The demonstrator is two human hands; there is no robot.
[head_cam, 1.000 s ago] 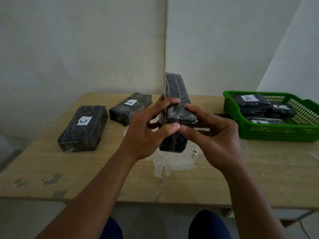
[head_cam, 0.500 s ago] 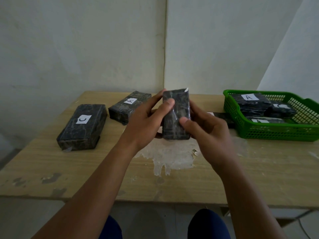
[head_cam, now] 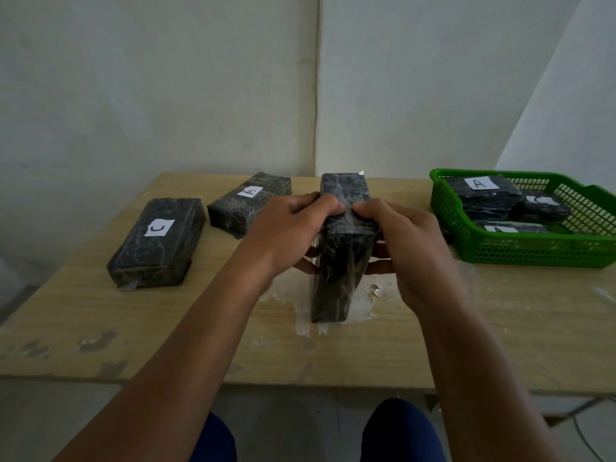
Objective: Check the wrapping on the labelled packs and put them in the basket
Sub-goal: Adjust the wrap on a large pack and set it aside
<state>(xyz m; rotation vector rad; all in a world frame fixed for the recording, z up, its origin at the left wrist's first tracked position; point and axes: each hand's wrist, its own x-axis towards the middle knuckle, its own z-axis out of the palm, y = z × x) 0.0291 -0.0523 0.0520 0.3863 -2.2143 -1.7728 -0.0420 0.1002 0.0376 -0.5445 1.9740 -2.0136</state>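
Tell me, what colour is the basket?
Green, the basket shows best in the head view.

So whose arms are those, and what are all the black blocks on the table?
There is no machine here. The arms belong to a person wearing a camera on their head, so you see what they see, looking down at their own hands. The left hand and the right hand grip one dark wrapped pack between them, above the wooden table. Its label is not showing. Two more packs lie on the table to the left: one labelled C and one labelled A. On the right stands a green basket that already has packs inside, the top one labelled A. The person is checking the wrapping.
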